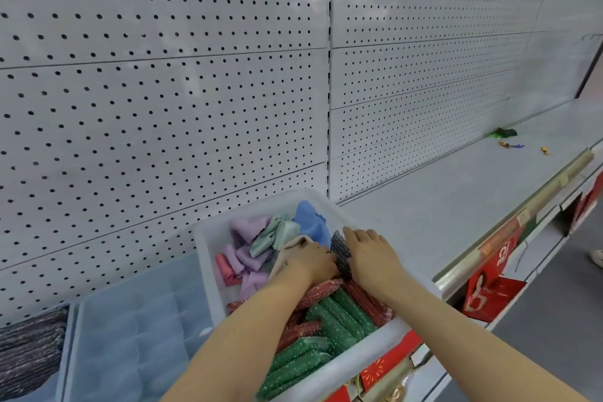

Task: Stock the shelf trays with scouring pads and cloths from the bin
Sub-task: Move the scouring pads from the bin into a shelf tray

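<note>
A white bin (208,238) stands on the shelf, holding rolled purple, pink, mint and blue cloths (248,251) at the back and green and red scouring pads (329,323) at the front. Both my hands are inside it. My left hand (313,259) and my right hand (372,254) grip a dark grey scouring pad (341,253) between them, standing upright. A pale blue divided tray (137,336) sits left of the bin, its cells bare. Another tray at the far left holds dark grey pads (29,352).
White pegboard (163,91) backs the shelf. The grey shelf surface (456,189) runs off to the right, with a few small scraps (509,140) far along it. Red price tags (489,294) hang from the front rail. A shoe shows on the floor at the right edge.
</note>
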A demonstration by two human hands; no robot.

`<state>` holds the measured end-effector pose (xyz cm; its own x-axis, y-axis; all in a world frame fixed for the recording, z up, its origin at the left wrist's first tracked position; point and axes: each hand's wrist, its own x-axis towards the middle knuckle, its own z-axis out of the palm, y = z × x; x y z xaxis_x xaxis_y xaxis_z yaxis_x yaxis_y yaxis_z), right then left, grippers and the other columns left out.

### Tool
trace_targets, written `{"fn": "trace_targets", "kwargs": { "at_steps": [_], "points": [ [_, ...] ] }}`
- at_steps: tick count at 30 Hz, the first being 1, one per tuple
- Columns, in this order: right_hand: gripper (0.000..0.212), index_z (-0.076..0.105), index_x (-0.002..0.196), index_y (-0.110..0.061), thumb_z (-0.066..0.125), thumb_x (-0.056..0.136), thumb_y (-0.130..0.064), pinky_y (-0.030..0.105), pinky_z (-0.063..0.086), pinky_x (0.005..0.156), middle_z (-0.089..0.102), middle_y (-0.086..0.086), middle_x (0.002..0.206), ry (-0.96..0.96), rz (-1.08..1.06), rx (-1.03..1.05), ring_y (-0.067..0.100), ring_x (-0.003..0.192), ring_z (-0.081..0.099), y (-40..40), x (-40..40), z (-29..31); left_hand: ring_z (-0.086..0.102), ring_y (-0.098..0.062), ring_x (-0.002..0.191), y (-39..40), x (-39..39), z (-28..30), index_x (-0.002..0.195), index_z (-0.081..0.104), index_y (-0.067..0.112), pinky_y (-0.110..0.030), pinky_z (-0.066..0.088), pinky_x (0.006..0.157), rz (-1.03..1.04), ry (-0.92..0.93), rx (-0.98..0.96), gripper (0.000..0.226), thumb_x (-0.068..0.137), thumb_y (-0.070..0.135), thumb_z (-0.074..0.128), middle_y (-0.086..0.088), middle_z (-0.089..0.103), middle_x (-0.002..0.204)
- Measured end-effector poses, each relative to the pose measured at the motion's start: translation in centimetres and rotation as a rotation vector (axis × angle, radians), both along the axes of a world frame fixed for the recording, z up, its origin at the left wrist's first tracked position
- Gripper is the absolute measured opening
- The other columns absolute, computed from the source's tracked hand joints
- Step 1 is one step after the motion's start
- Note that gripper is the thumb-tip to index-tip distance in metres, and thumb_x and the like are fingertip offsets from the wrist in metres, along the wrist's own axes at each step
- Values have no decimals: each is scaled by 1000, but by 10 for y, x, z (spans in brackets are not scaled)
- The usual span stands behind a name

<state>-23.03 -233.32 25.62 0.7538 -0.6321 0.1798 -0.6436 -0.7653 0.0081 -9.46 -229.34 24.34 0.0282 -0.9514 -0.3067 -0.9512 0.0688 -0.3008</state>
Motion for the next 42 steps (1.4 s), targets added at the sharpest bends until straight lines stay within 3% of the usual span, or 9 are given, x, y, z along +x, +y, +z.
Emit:
{"fn": "trace_targets", "kwargs": {
  "at_steps": [5, 8, 16, 19, 23, 26, 34, 38, 42],
  "points": [
    [47, 40, 132, -13, 52, 86, -10, 37, 43, 89, 56, 8, 118, -17, 27, 42, 29, 110, 49, -3, 2, -3, 41, -33, 124, 6, 23, -6, 123, 57, 20, -50, 29, 106, 43, 105, -33, 36, 100, 39, 37, -12, 53, 126],
    [36, 48, 123, -12, 48, 87, -9, 36, 45, 83, 58, 9, 112, 0, 30, 82, 29, 108, 51, -8, 5, -5, 51, -33, 96, 14, 36, 3, 99, 50, 23, -44, 44, 82, 46, 215, -266, 7, 98, 23, 43, -7, 46, 84],
    [24, 55, 115, -13, 54, 95, -27, 35, 43, 87, 63, 6, 118, 369, -46, 67, 28, 116, 48, -8, 47, -28, 50, -21, 62, 41, 50, 29, 94, 37, 19, -35, 40, 55, 309, 650, -753, 12, 104, 27, 39, 1, 49, 74],
    [28, 49, 121, -13, 50, 97, -26, 37, 42, 92, 62, 7, 122, 422, -28, 84, 29, 115, 49, -14, 50, -34, 59, -21, 77, 54, 54, 35, 105, 38, 21, -35, 49, 67, 340, 786, -818, 11, 102, 32, 41, 0, 57, 91],
    [66, 11, 147, -2, 46, 94, -21, 43, 45, 97, 50, 16, 137, 361, -107, 408, 32, 119, 53, -17, 64, -33, 56, -16, 99, 72, 66, 36, 131, 38, 25, -30, 43, 81, 356, 884, -744, 52, 89, 42, 64, 2, 52, 109],
    [46, 34, 139, -7, 43, 94, -15, 45, 47, 96, 49, 13, 134, 401, -111, 333, 31, 118, 52, -14, 71, -35, 54, -16, 108, 87, 74, 32, 134, 39, 25, -31, 45, 89, 379, 912, -695, 67, 80, 40, 75, -1, 52, 120],
    [24, 54, 112, -12, 50, 88, -12, 30, 42, 64, 64, 13, 108, -226, -173, 367, 30, 87, 61, -9, 80, -16, 53, -20, 107, 143, 100, 48, 140, 44, 35, -29, 41, 88, 380, 844, -737, 62, 85, 22, 71, -5, 55, 118],
    [26, 64, 109, -17, 54, 86, -12, 32, 45, 67, 65, 12, 105, -415, -160, 183, 31, 93, 63, 5, 62, 23, 63, -18, 97, 186, 113, 79, 128, 51, 44, -34, 50, 92, 487, 858, -760, 63, 76, 25, 81, 4, 61, 109],
    [32, 64, 116, -25, 63, 86, -15, 36, 52, 77, 66, 5, 108, -680, -52, 274, 28, 97, 62, 25, 56, 55, 61, -16, 101, 244, 133, 102, 112, 61, 42, -33, 51, 91, 565, 855, -745, 43, 79, 22, 79, 8, 62, 106]
  ]
}}
